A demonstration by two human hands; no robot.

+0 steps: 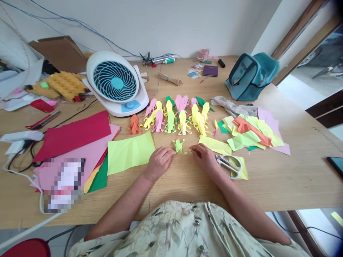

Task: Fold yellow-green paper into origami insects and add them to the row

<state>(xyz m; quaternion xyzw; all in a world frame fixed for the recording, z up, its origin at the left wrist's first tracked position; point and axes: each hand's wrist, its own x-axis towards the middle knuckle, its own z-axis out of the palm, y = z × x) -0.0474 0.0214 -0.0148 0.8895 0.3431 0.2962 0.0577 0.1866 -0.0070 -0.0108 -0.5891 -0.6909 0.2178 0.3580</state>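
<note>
1. Small light-green paper figure (178,145): centre of frame, on worktop (281,185), between the hands; limbs splayed, long axis apparently near up-down in frame
2. Left hand (160,159): nearer; figure lies just right of its bunched fingertips; cannot tell whether they pinch the lower-left limb
3. Right hand (205,160): fingers curled, figure just left, apart; cannot tell whether tips meet

Small paper figure (179,145) before figure group (184,123); fan (117,83) behind left; bag (245,78) behind right; scissors (229,165) right.
</note>
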